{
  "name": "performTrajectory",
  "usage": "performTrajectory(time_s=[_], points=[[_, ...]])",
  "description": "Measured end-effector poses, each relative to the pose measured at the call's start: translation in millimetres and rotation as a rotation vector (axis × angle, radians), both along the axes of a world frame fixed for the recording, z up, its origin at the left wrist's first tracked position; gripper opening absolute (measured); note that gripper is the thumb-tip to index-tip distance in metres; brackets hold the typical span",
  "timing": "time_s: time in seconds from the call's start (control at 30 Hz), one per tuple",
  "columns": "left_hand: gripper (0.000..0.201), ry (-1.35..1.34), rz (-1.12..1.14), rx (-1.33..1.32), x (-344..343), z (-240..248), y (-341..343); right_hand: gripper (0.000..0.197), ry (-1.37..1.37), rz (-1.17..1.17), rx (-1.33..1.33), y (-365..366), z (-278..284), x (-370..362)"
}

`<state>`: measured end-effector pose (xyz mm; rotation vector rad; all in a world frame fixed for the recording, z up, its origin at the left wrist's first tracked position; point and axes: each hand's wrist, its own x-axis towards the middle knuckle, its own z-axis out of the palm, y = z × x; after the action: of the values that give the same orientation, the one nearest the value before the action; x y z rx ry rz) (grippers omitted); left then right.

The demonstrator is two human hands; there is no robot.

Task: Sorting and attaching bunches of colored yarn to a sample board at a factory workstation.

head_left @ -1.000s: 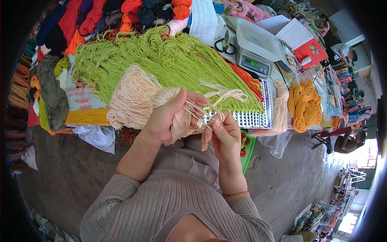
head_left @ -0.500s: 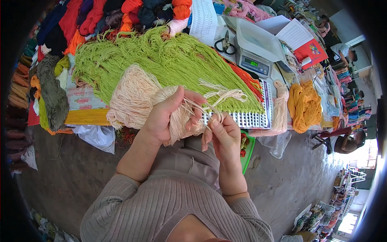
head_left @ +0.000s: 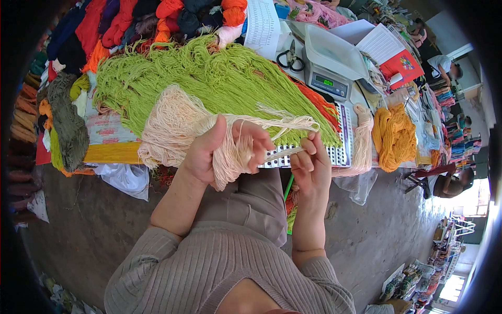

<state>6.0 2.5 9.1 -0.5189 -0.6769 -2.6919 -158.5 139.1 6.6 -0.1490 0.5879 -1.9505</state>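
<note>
- One pale peach hank of fine yarn (head_left: 170, 123) is laid over a lime-green yarn spread (head_left: 209, 73); its near end is held loosely between thumb and curled fingers of the left hand (head_left: 205, 150).
- Pale strands (head_left: 285, 153) are stretched rightward, pinched by the right hand's (head_left: 314, 168) closed fingertips.
- One grey digital scale (head_left: 328, 85) is set beyond.

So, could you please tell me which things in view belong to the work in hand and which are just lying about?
Appear to belong:
- pale peach yarn, in the left hand
- pale strands, at the right hand

Seemingly lying about:
- scissors
- golden-yellow yarn
- dark grey yarn
- white plastic bag
</note>
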Motion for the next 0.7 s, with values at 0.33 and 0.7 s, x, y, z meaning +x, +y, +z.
performTrajectory(time_s=[0.33,0.7], points=[[0.071,-0.189,0.242,-0.235,-5.4,0.9,11.7,0.025,0.541,0.268,0.243,7.5,47.9,44.7],[0.061,-0.038,0.126,0.156,-1.2,10.2,-2.1,0.02,0.952,-0.036,0.432,22.0,15.8,28.8]])
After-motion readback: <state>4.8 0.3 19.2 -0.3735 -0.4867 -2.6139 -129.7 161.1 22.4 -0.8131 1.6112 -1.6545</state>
